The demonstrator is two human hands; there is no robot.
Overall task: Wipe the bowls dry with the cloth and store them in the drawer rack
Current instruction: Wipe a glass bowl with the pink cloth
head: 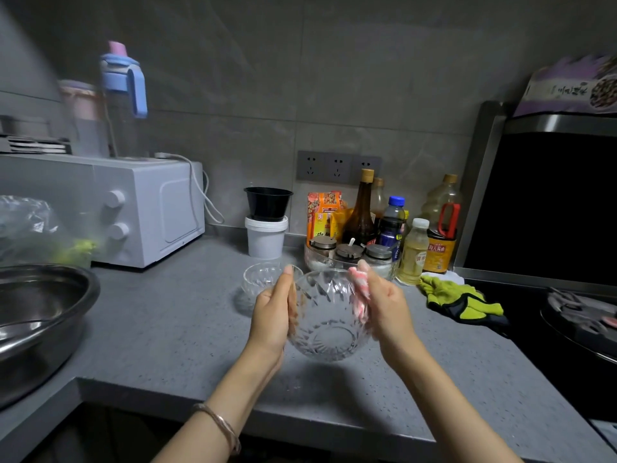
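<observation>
The left hand [272, 312] cupped the bowl [329, 315] from its left side, fingers together and curved up along the wall to the rim, apparently to steady it, mouth tilted toward the person, just above the counter [167, 322]. The right hand [384, 305] had its fingers clamped on the cloth [360, 289], pressing it against the opposite rim, probably so the wipe could follow the edge round. 1 small bowl [262, 279] sat on the counter just beyond the left fingertips, seemingly waiting its turn; no drawer rack showed.
</observation>
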